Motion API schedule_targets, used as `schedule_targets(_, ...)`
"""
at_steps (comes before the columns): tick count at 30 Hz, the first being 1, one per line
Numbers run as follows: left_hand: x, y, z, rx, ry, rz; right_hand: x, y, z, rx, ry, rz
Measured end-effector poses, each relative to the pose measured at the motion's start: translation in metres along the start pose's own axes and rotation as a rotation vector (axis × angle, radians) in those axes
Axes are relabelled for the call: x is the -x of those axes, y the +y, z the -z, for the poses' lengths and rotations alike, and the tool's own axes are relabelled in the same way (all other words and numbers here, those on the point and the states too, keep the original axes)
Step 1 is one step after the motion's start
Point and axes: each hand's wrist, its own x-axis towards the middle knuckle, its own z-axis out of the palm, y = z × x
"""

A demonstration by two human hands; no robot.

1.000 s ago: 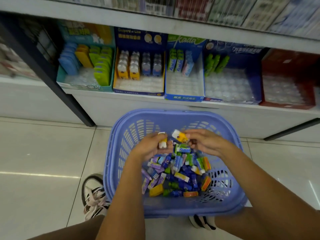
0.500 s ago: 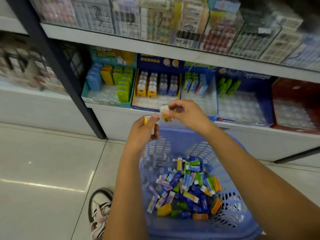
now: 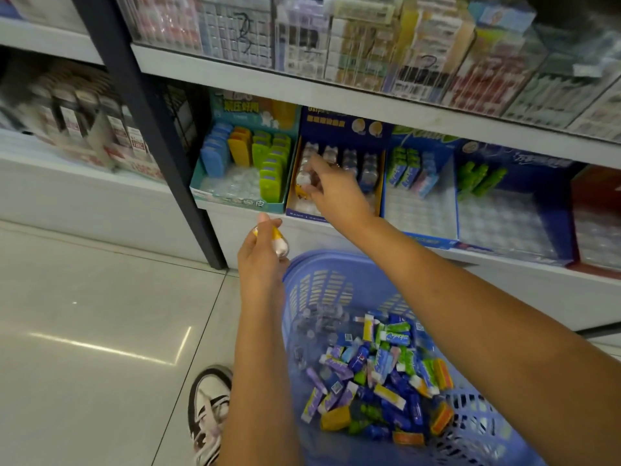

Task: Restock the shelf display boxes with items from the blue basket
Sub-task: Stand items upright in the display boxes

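Note:
The blue basket (image 3: 322, 284) sits on the floor below the shelf, holding several small coloured packs (image 3: 379, 381). My right hand (image 3: 332, 190) reaches into the dark-blue display box (image 3: 342, 129) and pinches a small yellow-and-white bottle (image 3: 304, 183) at the box's front left slots. My left hand (image 3: 262, 260) hovers above the basket's left rim, gripping another yellow-and-white bottle (image 3: 277, 242). Rows of similar bottles (image 3: 356, 163) stand at the back of that box.
A teal box (image 3: 242, 193) with blue, orange and green cases stands to the left. A blue box (image 3: 420, 203), another blue box (image 3: 510, 216) and a red box (image 3: 594, 216) stand to the right. A dark shelf post (image 3: 158, 139) is at left; my shoe (image 3: 208, 408) is on the tiles.
Both hands rose from the basket with a bottle each. My right hand has moved forward into the dark-blue display box; my left hand stays lower, near the shelf edge.

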Motion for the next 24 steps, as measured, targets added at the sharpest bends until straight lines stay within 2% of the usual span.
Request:
schedule_targets(5, 0.001, -0.006, 0.002, -0.023, 0.000, -0.054, -0.004, -0.004, -0.001, 0.112, 0.033, 0.056)
schedule_targets(8, 0.002, -0.008, 0.002, -0.085, 0.013, -0.061, -0.007, -0.004, 0.001, 0.168, -0.006, 0.047)
schedule_targets(11, 0.004, -0.010, 0.002, -0.024, -0.015, -0.064, -0.003, -0.005, 0.009, 0.142, -0.075, 0.014)
schedule_targets(13, 0.005, -0.009, 0.001, 0.010, -0.091, -0.104, 0.011, -0.006, 0.016, 0.007, -0.048, -0.061)
schedule_targets(15, 0.004, -0.007, 0.000, 0.019, -0.185, -0.166, 0.029, -0.007, 0.025, -0.239, 0.018, -0.237)
schedule_targets(16, 0.004, -0.006, 0.000, 0.003, -0.215, -0.207, 0.037, -0.008, 0.030, -0.403, -0.018, -0.367)
schedule_targets(18, 0.005, -0.004, -0.004, -0.063, -0.249, -0.300, 0.051, -0.007, 0.040, -0.756, -0.200, -0.566)
schedule_targets(19, 0.006, -0.003, -0.007, -0.095, -0.265, -0.341, 0.056, -0.006, 0.044, -0.884, -0.260, -0.595)
schedule_targets(21, 0.009, -0.002, -0.013, -0.145, -0.298, -0.407, 0.059, -0.006, 0.050, -1.017, -0.270, -0.581)
schedule_targets(24, 0.010, 0.000, -0.022, -0.196, -0.305, -0.443, 0.052, -0.005, 0.059, -1.027, -0.221, -0.570)
